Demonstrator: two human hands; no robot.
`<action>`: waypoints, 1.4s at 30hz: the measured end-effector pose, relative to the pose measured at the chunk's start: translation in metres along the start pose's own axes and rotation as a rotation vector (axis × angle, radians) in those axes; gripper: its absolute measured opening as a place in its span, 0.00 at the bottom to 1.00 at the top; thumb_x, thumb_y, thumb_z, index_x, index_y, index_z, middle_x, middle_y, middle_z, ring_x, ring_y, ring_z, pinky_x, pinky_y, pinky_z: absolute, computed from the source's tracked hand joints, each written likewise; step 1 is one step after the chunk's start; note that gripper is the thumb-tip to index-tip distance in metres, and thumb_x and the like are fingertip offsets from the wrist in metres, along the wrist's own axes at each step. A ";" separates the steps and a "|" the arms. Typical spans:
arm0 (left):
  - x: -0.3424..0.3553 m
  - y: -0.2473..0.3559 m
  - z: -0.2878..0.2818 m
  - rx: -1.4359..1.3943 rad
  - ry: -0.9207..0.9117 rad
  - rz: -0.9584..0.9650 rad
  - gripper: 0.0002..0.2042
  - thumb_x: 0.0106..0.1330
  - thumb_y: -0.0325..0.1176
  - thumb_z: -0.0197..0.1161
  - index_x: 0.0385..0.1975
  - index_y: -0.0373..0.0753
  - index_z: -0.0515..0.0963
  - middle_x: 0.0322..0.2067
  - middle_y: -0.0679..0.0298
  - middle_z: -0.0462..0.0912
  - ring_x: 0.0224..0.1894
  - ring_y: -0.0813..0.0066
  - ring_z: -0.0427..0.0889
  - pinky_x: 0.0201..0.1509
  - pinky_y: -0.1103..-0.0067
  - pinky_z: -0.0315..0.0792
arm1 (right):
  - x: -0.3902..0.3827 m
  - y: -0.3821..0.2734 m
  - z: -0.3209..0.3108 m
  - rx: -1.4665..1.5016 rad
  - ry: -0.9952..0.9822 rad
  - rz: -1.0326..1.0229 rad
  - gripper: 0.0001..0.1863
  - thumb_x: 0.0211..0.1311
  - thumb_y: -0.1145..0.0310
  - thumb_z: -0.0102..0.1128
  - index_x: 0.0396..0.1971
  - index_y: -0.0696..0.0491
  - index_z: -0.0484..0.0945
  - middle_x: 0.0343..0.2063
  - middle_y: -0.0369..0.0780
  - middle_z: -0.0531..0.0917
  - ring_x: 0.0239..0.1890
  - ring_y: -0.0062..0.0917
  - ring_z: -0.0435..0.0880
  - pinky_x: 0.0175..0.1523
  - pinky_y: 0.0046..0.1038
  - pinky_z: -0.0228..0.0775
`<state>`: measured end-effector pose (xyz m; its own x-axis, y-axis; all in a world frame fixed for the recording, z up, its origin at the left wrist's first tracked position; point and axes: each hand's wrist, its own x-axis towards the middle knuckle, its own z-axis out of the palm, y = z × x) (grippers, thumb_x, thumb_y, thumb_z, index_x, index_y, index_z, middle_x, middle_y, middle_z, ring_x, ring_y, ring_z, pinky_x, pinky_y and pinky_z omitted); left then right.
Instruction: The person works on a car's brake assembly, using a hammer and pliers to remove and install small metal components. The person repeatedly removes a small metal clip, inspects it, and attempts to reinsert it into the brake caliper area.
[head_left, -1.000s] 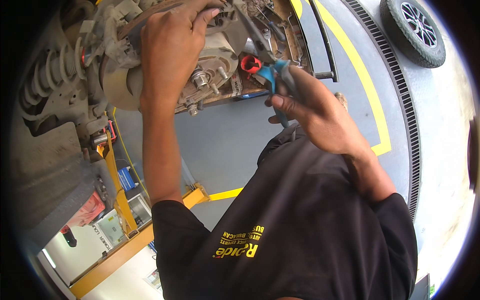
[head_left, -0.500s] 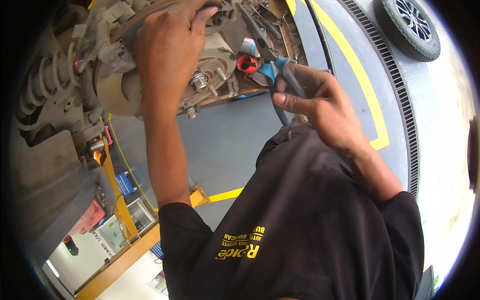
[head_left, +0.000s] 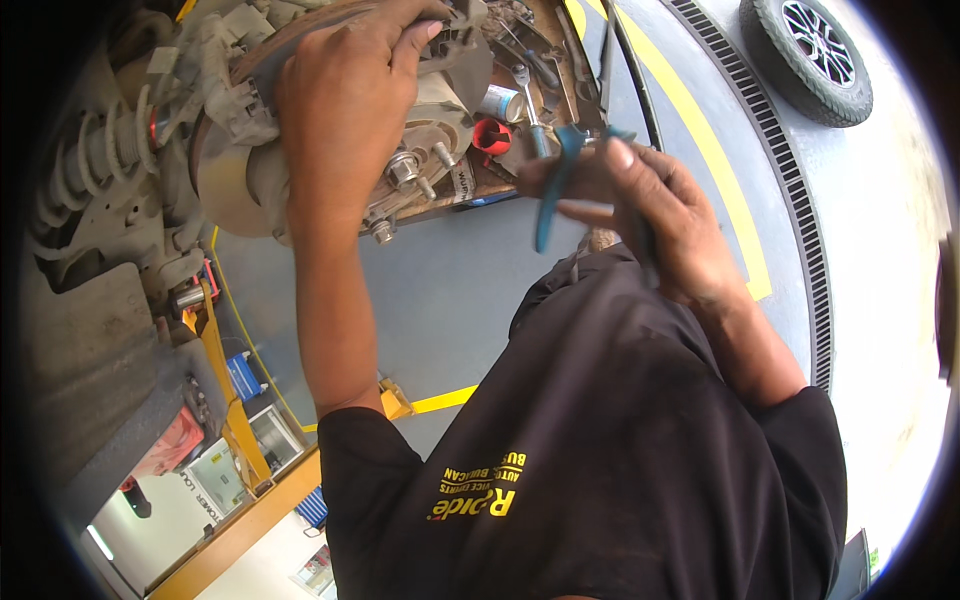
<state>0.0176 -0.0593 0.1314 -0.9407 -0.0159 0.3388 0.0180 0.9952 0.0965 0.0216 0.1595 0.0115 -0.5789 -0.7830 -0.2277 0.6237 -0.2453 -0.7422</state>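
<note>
My left hand (head_left: 345, 110) reaches over the top of the dusty brake and hub assembly (head_left: 430, 135). Its thumb and fingers close together near a metal part at the upper edge; what they grip is hidden. To the right, my right hand (head_left: 675, 215) holds long-nosed pliers with blue-grey handles (head_left: 556, 195). Motion smears the pliers, and their dark jaws point up and away from the hub. Below my left wrist, a large hub nut (head_left: 403, 168) and bare wheel studs (head_left: 445, 154) stick out.
Behind the hub, a tool tray holds a ratchet (head_left: 523, 85), a red cup (head_left: 490, 136) and a small can (head_left: 503, 103). A coil spring (head_left: 100, 160) stands at left. Farther off are a wheel (head_left: 815, 60), a floor drain grate (head_left: 790, 170) and a yellow lift arm (head_left: 235, 400).
My right hand has drawn the pliers away from beside my left fingers, swinging their jaws to the right. My left hand stays nearly in place on the brake assembly.
</note>
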 end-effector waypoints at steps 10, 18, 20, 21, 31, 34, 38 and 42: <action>-0.001 -0.009 0.010 -0.032 0.023 -0.035 0.06 0.66 0.27 0.66 0.40 0.36 0.86 0.35 0.52 0.88 0.37 0.49 0.87 0.41 0.64 0.77 | 0.004 -0.027 0.025 -0.384 -0.115 0.106 0.15 0.67 0.70 0.54 0.52 0.55 0.74 0.32 0.38 0.77 0.39 0.19 0.75 0.48 0.24 0.68; 0.002 0.005 0.003 0.013 0.008 -0.019 0.05 0.65 0.26 0.66 0.39 0.35 0.84 0.35 0.51 0.87 0.39 0.49 0.87 0.42 0.64 0.77 | 0.003 -0.047 0.026 -0.433 -0.059 0.125 0.17 0.66 0.70 0.56 0.53 0.58 0.78 0.37 0.38 0.83 0.39 0.21 0.81 0.45 0.27 0.74; 0.002 0.009 0.004 0.026 0.009 -0.047 0.05 0.65 0.26 0.66 0.38 0.35 0.84 0.35 0.51 0.87 0.39 0.49 0.87 0.43 0.64 0.78 | 0.008 -0.055 0.027 -0.415 -0.064 0.217 0.19 0.64 0.72 0.57 0.55 0.58 0.78 0.42 0.38 0.83 0.47 0.21 0.83 0.48 0.26 0.75; 0.001 0.006 0.006 0.020 0.037 -0.019 0.05 0.65 0.26 0.66 0.38 0.35 0.84 0.35 0.51 0.87 0.39 0.49 0.87 0.43 0.64 0.78 | 0.009 -0.055 0.027 -0.419 -0.074 0.212 0.19 0.64 0.71 0.57 0.54 0.58 0.78 0.42 0.38 0.83 0.47 0.22 0.83 0.48 0.26 0.76; 0.000 -0.007 0.017 -0.034 0.088 0.018 0.05 0.66 0.25 0.65 0.38 0.35 0.85 0.34 0.50 0.87 0.37 0.50 0.87 0.41 0.65 0.77 | 0.016 -0.063 0.028 -0.467 -0.071 0.165 0.21 0.61 0.74 0.59 0.55 0.61 0.79 0.44 0.43 0.86 0.45 0.24 0.87 0.44 0.25 0.80; 0.002 0.000 0.009 0.006 0.038 -0.010 0.05 0.66 0.26 0.65 0.38 0.35 0.84 0.33 0.49 0.86 0.37 0.49 0.87 0.40 0.64 0.76 | 0.018 -0.065 0.031 -0.370 -0.064 0.197 0.22 0.60 0.75 0.59 0.55 0.61 0.79 0.45 0.42 0.86 0.48 0.25 0.87 0.44 0.26 0.81; 0.003 -0.001 0.007 0.038 -0.012 -0.005 0.05 0.66 0.27 0.65 0.39 0.35 0.84 0.32 0.49 0.86 0.36 0.48 0.86 0.40 0.63 0.76 | 0.021 -0.065 0.034 -0.355 -0.053 0.235 0.21 0.61 0.74 0.59 0.55 0.59 0.79 0.46 0.40 0.86 0.50 0.25 0.86 0.45 0.25 0.80; 0.001 -0.002 0.012 -0.008 0.029 -0.043 0.05 0.66 0.26 0.65 0.39 0.34 0.83 0.32 0.49 0.86 0.36 0.48 0.86 0.41 0.64 0.75 | 0.023 -0.064 0.037 -0.387 -0.042 0.265 0.19 0.62 0.72 0.59 0.54 0.57 0.80 0.46 0.38 0.86 0.49 0.24 0.85 0.45 0.23 0.78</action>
<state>0.0124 -0.0597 0.1204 -0.9305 -0.0616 0.3612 -0.0195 0.9927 0.1189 -0.0122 0.1359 0.0770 -0.3993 -0.8144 -0.4212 0.5010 0.1909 -0.8441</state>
